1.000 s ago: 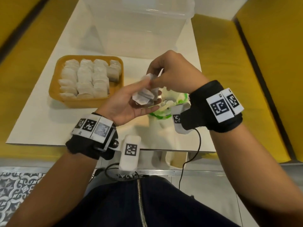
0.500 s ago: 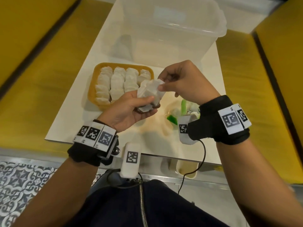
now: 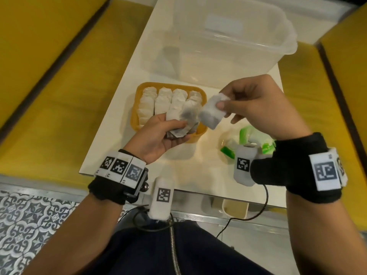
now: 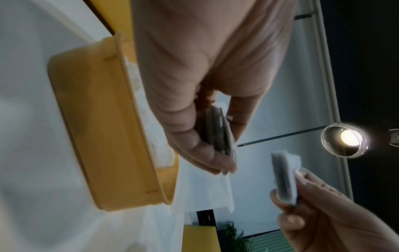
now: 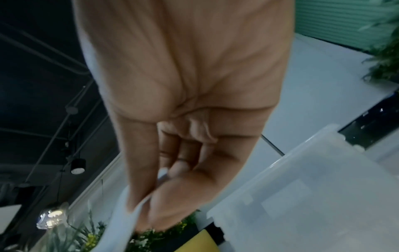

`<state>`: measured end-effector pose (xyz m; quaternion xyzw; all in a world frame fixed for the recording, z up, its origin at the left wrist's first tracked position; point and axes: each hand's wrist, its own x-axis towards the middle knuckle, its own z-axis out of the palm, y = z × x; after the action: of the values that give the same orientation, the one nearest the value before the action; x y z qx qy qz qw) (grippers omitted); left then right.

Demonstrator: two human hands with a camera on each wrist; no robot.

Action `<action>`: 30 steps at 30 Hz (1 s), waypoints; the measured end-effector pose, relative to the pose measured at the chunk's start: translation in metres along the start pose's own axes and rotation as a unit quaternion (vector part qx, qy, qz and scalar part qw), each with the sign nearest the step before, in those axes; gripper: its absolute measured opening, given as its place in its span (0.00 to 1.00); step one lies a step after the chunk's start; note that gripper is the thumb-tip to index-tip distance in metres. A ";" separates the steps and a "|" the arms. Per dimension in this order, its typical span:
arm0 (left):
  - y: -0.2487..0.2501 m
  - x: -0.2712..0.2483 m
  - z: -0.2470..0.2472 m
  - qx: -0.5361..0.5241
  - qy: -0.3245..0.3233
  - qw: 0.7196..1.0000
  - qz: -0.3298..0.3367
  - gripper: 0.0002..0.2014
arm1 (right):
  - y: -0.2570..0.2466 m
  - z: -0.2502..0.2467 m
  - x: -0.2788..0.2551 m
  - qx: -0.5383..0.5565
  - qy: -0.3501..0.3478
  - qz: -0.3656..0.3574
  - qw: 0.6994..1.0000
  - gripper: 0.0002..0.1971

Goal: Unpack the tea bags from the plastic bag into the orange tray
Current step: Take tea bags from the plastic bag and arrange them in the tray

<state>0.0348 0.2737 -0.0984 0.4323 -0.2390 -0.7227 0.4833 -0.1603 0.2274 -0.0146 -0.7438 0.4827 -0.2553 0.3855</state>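
Note:
An orange tray (image 3: 134,116) (image 4: 103,129) on the white table holds rows of several white tea bags (image 3: 161,101). My left hand (image 3: 160,133) (image 4: 200,95), palm up over the tray's near right corner, grips a small stack of tea bags (image 3: 186,118) (image 4: 220,134). My right hand (image 3: 256,104) (image 5: 183,136) pinches a separate tea bag (image 3: 213,112) (image 4: 285,177) between thumb and fingers, just right of the stack. A crumpled clear-and-green plastic bag (image 3: 248,139) lies on the table under my right wrist.
A large clear plastic tub (image 3: 224,40) (image 5: 313,196) stands at the back of the white table (image 3: 111,143). Yellow benches (image 3: 49,100) flank the table on both sides. A small cup (image 3: 235,208) sits below the table's near edge.
My hands have parted: the right has pulled one tea bag off the stack and moved right. The left hand with the rest has shifted left over the tray's corner.

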 end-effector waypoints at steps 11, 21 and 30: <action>0.005 -0.003 -0.010 0.060 -0.004 0.998 0.032 0.21 | 0.005 0.056 0.003 0.000 0.034 0.027 0.999 0.05; 0.013 0.003 -0.017 -0.054 -0.001 0.998 -0.015 0.15 | 0.004 0.069 0.005 0.128 0.070 0.040 0.989 0.10; 0.019 0.012 -0.025 -0.111 0.082 0.989 0.059 0.16 | 0.007 0.078 0.004 0.385 0.195 0.135 0.892 0.05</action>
<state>0.0635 0.2566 -0.1011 0.4186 -0.1419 -0.6770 0.5885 -0.1038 0.2474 -0.0650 -0.4002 0.5078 -0.5068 0.5702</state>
